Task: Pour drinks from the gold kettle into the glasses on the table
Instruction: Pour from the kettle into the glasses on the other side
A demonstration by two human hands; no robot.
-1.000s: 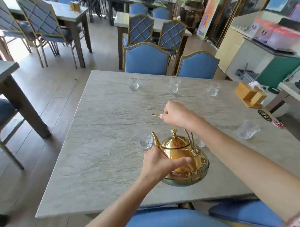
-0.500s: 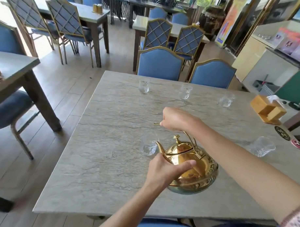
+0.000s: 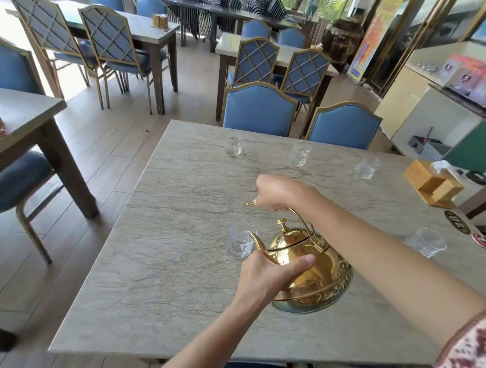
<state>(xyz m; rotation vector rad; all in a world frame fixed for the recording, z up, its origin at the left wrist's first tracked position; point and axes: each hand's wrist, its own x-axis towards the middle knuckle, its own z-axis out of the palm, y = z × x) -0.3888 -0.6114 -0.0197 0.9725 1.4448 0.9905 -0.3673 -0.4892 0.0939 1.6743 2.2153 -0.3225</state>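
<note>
The person's right hand (image 3: 280,194) is closed round the thin arched handle of the round, shiny gold metal kettle (image 3: 315,277). The kettle sits tipped leftward on the near middle of the grey veined stone table (image 3: 156,277). The left hand (image 3: 263,278) grips the kettle's belly just behind the curved spout, with the thumb curled over its shoulder.

The spout tip reaches the rim of the near clear ribbed glass (image 3: 238,241), which stands just beside the kettle on its left. I see no stream leaving the spout, and the glass is too clear for me to tell whether anything lies in it. I'd judge this pour is only just getting under way.

Four more glasses wait, all well apart from the kettle. Along the far edge stand the far left glass (image 3: 234,142), the far middle glass (image 3: 299,154) and the far right glass (image 3: 366,167). The right-side tumbler (image 3: 427,242) stands alone toward the right edge. I can't tell whether any of them holds drink, so most of the job looks to lie ahead
</note>
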